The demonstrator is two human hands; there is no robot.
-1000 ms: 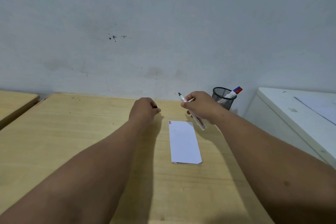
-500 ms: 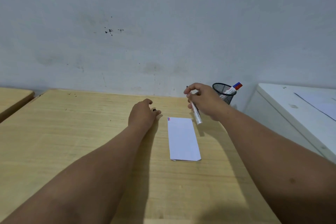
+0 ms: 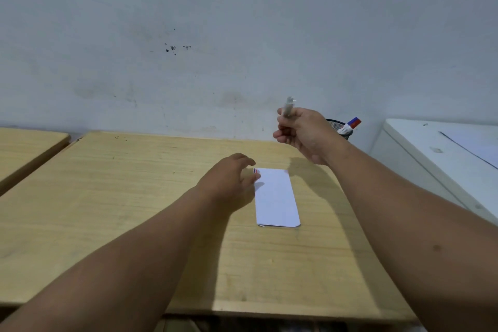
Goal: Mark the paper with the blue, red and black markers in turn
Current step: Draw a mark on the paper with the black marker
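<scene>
A folded white paper (image 3: 276,197) lies on the wooden desk (image 3: 134,197), with small blue and red marks (image 3: 255,170) at its far left corner. My left hand (image 3: 229,180) rests on the desk with curled fingers, its fingertips touching the paper's left edge; what it may hold is hidden. My right hand (image 3: 304,132) is raised above the desk behind the paper and grips a white-barrelled marker (image 3: 288,105), blurred, one end pointing up. The blue and red markers (image 3: 351,124) stand in a black mesh pen holder (image 3: 336,125), partly hidden by my right hand.
The desk ends at a grey wall (image 3: 242,35). A white cabinet (image 3: 431,148) with a sheet on top stands to the right. A second wooden desk (image 3: 24,148) sits to the left across a narrow gap.
My right hand has lifted and turned the marker from pointing down beside the paper to standing upright. My left hand has slid right onto the paper's edge; the small black cap in it is no longer visible.
</scene>
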